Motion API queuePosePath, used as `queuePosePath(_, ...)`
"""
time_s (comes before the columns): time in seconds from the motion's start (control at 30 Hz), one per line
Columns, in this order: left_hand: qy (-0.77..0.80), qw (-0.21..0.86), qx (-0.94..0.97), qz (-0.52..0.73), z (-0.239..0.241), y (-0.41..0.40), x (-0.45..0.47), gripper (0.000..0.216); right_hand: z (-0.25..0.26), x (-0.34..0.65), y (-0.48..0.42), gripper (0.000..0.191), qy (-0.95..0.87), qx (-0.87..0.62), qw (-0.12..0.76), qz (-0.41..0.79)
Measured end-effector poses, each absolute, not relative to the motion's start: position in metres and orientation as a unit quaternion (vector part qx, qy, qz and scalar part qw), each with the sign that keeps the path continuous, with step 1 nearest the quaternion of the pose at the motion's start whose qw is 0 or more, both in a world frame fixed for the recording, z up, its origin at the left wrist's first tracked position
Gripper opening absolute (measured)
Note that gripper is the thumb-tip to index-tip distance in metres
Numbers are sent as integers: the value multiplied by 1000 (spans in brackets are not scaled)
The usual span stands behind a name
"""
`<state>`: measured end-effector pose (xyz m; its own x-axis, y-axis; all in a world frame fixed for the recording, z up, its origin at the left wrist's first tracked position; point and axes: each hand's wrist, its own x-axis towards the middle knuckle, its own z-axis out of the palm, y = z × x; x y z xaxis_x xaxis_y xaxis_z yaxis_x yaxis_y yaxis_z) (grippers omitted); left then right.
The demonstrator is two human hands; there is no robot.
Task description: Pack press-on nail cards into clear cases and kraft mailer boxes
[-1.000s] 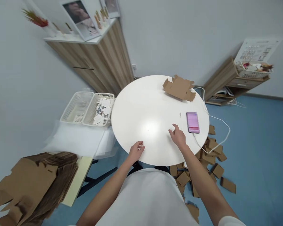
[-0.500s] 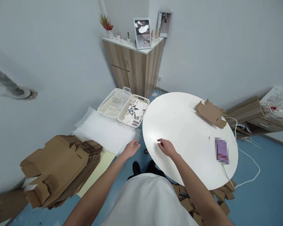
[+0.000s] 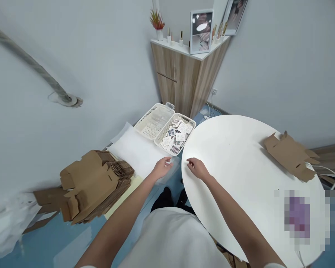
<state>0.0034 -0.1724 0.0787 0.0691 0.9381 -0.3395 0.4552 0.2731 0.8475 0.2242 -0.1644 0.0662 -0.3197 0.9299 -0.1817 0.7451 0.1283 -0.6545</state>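
My left hand (image 3: 162, 168) hovers near the edge of a stack of white sheets (image 3: 136, 147), thumb and fingers apart with nothing in them. Over the left rim of a round white table (image 3: 226, 149), my right hand (image 3: 198, 168) is loosely curved, its thumb and fingers apart, holding nothing. Just ahead of the hands is a white basket (image 3: 158, 146) filled with small printed cards (image 3: 180, 137). Beside it is a second, perforated white basket (image 3: 141, 128) with clear plastic in it. Flat brown cardboard boxes (image 3: 92, 182) are stacked left of my left hand.
An unfolded cardboard box (image 3: 289, 154) lies at the table's far right. A blurred-out purple item (image 3: 299, 216) is on the table with a cable. A wooden corner cabinet (image 3: 178, 78) stands behind the baskets. Plastic wrapping (image 3: 11, 219) is at far left.
The view has turned left, so the room's contents sit further right in the picture. Both hands stay apart and hold nothing; my left hand is a little closer to my right.
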Motion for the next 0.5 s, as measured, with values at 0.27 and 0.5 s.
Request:
queuePosePath(0.27,626,470,578,228,61,-111,21,42,65,183,-97,35,-706,-615,181,302)
queuePosePath(0.5,597,477,622,171,28,-53,39,55,49,161,-26,47,-667,-678,73,300)
